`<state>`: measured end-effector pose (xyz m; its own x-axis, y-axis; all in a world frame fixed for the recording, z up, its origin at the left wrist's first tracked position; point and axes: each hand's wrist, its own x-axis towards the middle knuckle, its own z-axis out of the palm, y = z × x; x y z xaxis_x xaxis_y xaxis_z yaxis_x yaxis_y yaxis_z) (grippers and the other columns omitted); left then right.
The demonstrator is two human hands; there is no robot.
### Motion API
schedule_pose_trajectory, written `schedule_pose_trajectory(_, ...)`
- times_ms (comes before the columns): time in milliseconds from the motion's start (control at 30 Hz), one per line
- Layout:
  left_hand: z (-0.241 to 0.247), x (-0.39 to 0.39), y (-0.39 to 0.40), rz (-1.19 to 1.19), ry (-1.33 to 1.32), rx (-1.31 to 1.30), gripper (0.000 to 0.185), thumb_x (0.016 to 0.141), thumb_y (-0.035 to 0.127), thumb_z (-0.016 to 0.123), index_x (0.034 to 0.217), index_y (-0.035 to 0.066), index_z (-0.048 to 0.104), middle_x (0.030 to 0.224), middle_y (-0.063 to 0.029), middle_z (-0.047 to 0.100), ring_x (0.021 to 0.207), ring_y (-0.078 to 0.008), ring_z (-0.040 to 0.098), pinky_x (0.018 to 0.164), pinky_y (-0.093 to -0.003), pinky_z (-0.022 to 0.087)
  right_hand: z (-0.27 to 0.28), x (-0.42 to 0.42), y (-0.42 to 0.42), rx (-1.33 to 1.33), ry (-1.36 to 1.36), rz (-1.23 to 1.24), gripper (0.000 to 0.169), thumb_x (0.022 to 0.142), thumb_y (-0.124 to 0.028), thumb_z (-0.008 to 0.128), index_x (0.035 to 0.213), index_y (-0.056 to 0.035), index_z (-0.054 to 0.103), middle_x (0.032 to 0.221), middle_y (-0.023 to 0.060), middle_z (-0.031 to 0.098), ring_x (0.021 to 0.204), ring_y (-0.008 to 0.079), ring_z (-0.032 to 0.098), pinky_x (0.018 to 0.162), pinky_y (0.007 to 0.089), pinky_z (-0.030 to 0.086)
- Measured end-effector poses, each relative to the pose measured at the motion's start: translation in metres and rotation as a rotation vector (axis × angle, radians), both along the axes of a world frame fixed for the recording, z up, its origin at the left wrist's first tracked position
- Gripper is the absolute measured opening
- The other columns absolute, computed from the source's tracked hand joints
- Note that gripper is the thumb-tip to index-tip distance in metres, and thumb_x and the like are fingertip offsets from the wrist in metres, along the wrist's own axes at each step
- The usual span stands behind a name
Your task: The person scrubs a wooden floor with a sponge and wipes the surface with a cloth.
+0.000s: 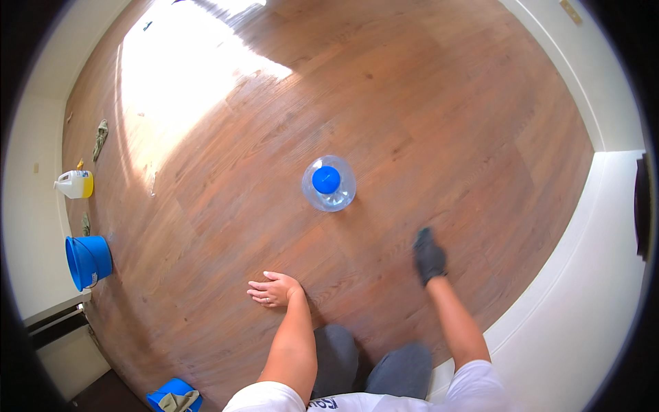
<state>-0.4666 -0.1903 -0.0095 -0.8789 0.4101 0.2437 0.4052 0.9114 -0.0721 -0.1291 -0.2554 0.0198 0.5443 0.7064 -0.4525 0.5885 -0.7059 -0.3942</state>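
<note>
My bare left hand (275, 290) rests on the wood-look floor (231, 226), fingers spread, a ring on one finger, nothing held. To the right, my right hand (429, 257) wears a dark glove and is low over or on the floor. Something greenish shows at its fingertips; blur hides what it is and how the fingers are bent. Ahead of both hands stands a clear plastic bottle with a blue cap (326, 179). My knees, in grey trousers, are on the floor between my arms.
Along the left wall are a jug of yellow liquid (80, 184), a blue bucket lying on its side or tilted (98, 261) and a greenish cloth (100, 139). Another blue bucket (175, 387) at bottom left bears a cloth (177, 401). White walls (571, 268) bound the right side.
</note>
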Motion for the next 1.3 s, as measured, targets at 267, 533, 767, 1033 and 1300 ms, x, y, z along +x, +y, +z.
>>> schedule_pose_trajectory(267,-0.004,0.001,0.0,-0.02,0.04,0.0,0.053,0.089,0.045,0.039,0.131,0.011,0.038,0.136,-0.0133,0.037,0.125,-0.0287,0.034,0.099,-0.0454,0.03,0.017,0.082,0.044,0.07,-0.183,-0.098,0.029,0.093,-0.031,0.037,0.105,-0.0072,0.049,0.09,0.0237,0.06,0.085,0.0394,0.057,0.07,0.047,0.045)
schedule_pose_trajectory(533,0.0,-0.005,0.0,0.0,-0.041,-0.032,0.054,0.09,0.044,0.037,0.132,0.009,0.036,0.138,-0.0172,0.033,0.126,-0.0335,0.033,0.099,-0.0483,0.03,0.002,0.038,0.065,0.145,-0.097,-0.06,0.054,0.092,-0.048,0.03,0.1,-0.0005,0.054,0.087,0.0247,0.06,0.076,0.0427,0.057,0.064,0.0461,0.045)
schedule_pose_trajectory(767,0.0,-0.011,-0.002,-0.014,-0.055,-0.023,0.055,0.09,0.046,0.035,0.132,0.01,0.037,0.138,-0.0181,0.033,0.126,-0.0347,0.033,0.1,-0.0477,0.029,0.024,0.086,0.12,-0.1,0.027,-0.102,0.035,0.089,-0.03,0.042,0.115,-0.0081,0.05,0.084,0.0238,0.061,0.079,0.0415,0.057,0.07,0.0451,0.044)
schedule_pose_trajectory(1033,-0.007,-0.011,-0.003,-0.03,-0.077,-0.02,0.055,0.091,0.045,0.035,0.133,0.01,0.035,0.138,-0.0185,0.032,0.127,-0.036,0.03,0.101,-0.0489,0.027,0.002,0.087,0.12,-0.029,-0.242,-0.092,0.029,0.09,-0.03,0.039,0.11,-0.0115,0.047,0.085,0.0181,0.063,0.082,0.0379,0.059,0.068,0.0461,0.046)
schedule_pose_trajectory(1300,-0.004,-0.001,-0.002,-0.022,-0.098,-0.029,0.055,0.091,0.045,0.036,0.133,0.01,0.034,0.138,-0.0179,0.031,0.127,-0.0356,0.03,0.1,-0.0486,0.028,0.012,0.124,0.091,-0.036,-0.067,-0.163,0.03,0.09,-0.029,0.038,0.109,-0.0088,0.049,0.092,0.0185,0.062,0.086,0.0367,0.059,0.074,0.0427,0.045)
